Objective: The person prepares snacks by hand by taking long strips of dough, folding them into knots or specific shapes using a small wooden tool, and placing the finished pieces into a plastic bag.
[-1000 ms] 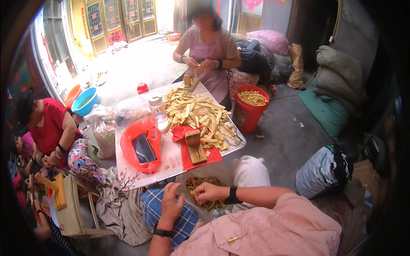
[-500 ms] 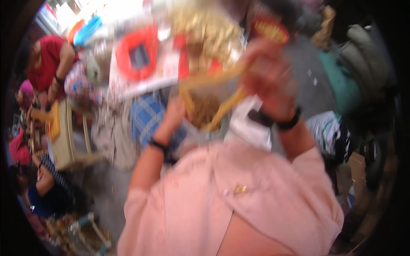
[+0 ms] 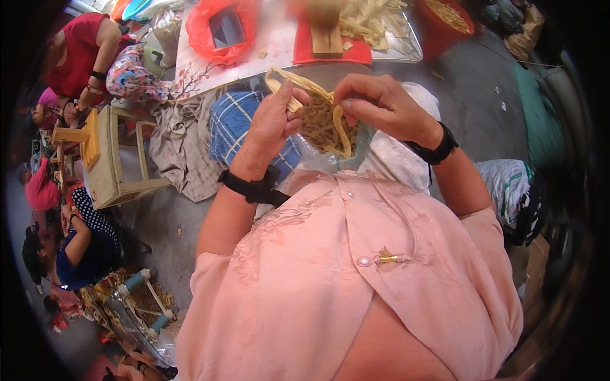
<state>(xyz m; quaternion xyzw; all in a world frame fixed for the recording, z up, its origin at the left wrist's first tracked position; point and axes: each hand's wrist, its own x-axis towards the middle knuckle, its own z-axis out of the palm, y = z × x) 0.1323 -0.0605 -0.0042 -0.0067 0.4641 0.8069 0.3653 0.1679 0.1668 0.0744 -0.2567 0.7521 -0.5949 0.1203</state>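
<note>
A long, soft, pale-yellow strip (image 3: 311, 84) runs in a loop between my two hands. My left hand (image 3: 274, 122) is closed around one folded part, with cut-looking ends poking out by the thumb. Thumb and fingers of my right hand (image 3: 389, 109) pinch the strip farther along, and a loose tail of it hangs down below. Beneath both hands sits a clear plastic bag (image 3: 362, 143) holding many short brownish pieces (image 3: 321, 127). A blue checked cloth (image 3: 227, 124) lies beside my left hand, and a whitish cloth (image 3: 400, 155) is under my right wrist.
Ahead stands a table (image 3: 279, 47) with a red plastic bag (image 3: 197, 32) around a dark flat device (image 3: 227, 28), a wooden block (image 3: 326, 41) and a yellow strip heap (image 3: 375, 22). A red bucket (image 3: 445, 32) is at right. Co-workers sit left, near a wooden stool (image 3: 111, 159).
My right hand has come down and nearer from a raised position. The strip, earlier spread wide between my hands, is now gathered in a smaller loop. The view has shifted.
</note>
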